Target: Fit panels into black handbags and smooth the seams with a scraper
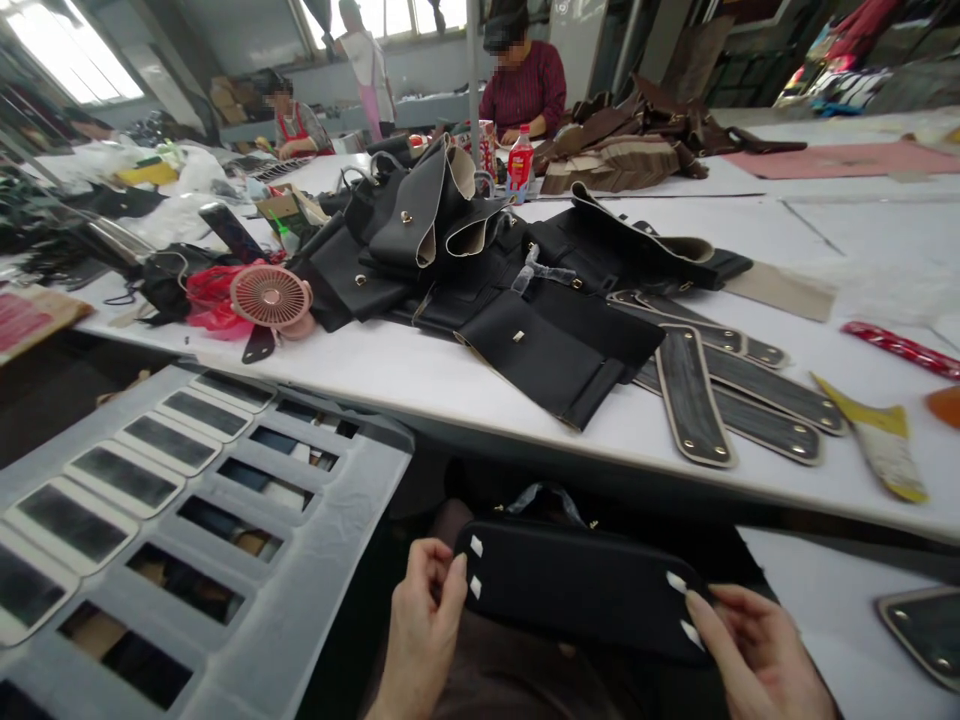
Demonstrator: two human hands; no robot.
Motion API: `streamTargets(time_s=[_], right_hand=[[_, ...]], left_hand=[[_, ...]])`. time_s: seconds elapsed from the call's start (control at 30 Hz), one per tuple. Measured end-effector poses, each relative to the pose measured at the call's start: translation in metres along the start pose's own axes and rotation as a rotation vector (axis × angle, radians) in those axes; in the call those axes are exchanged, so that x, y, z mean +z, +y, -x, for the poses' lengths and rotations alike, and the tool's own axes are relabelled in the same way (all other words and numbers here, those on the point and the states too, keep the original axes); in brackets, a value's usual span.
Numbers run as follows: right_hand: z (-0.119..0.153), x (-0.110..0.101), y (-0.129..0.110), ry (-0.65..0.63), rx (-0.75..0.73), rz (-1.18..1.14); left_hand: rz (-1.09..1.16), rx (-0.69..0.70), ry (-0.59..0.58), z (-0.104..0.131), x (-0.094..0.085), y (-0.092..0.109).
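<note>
A black bag [577, 590] lies over my lap, its long, round-cornered base facing me. White diamond-shaped pieces sit in pairs near both ends of that base. My left hand [427, 620] pinches the bag's left end between thumb and fingers. At the other end my right hand [757, 640] grips the edge, its thumb beside the white pieces. Behind the bag's far edge shows a plastic-wrapped strap [547, 492] with gold-coloured fittings. Dark base panels with pale rims and metal studs [694, 395] lie on the white table beyond.
Black leather bags [480, 270] are heaped on the white table [360, 365], beside a pink fan [271, 298]. A grey slotted rack [300, 560] with pale-rimmed panels stands at left. A yellow-handled brush [874, 435] lies at right. Several people work in the background.
</note>
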State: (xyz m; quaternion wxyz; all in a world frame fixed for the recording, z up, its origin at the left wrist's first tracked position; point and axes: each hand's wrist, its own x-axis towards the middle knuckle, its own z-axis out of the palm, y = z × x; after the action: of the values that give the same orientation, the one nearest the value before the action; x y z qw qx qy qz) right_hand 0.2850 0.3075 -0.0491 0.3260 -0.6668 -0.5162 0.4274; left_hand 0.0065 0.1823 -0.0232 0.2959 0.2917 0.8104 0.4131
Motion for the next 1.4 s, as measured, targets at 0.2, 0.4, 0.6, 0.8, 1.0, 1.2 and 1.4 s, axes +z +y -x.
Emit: streamTargets(time_s=[0.2, 0.4, 0.6, 0.8, 1.0, 1.2, 1.4], right_hand=[[0.002, -0.001, -0.014, -0.109, -0.004, 0.143], [-0.011, 0.000, -0.024, -0.280, 0.038, 0.058], [-0.011, 0.007, -0.020, -0.268, -0.002, 0.074], [-0.016, 0.008, -0.017, -0.272, -0.093, 0.069], [-0.023, -0.001, -0.012, -0.328, -0.101, 0.103], [0.000, 0.030, -0.056, -0.110, -0.774, 0.547], [-0.015, 0.038, -0.067, -0.459, -0.723, 0.726]], left_hand=[[-0.043, 0.275, 0.067, -0.005, 0.000, 0.004], [0.086, 0.183, -0.115, -0.014, -0.005, 0.017], [0.110, 0.154, -0.120, -0.012, 0.003, 0.009], [0.179, 0.142, -0.131, -0.018, 0.011, 0.002], [0.217, 0.129, -0.181, -0.023, 0.001, -0.006], [-0.329, 0.459, -0.108, -0.016, 0.005, 0.032], [-0.353, 0.348, -0.327, -0.029, -0.002, 0.059]])
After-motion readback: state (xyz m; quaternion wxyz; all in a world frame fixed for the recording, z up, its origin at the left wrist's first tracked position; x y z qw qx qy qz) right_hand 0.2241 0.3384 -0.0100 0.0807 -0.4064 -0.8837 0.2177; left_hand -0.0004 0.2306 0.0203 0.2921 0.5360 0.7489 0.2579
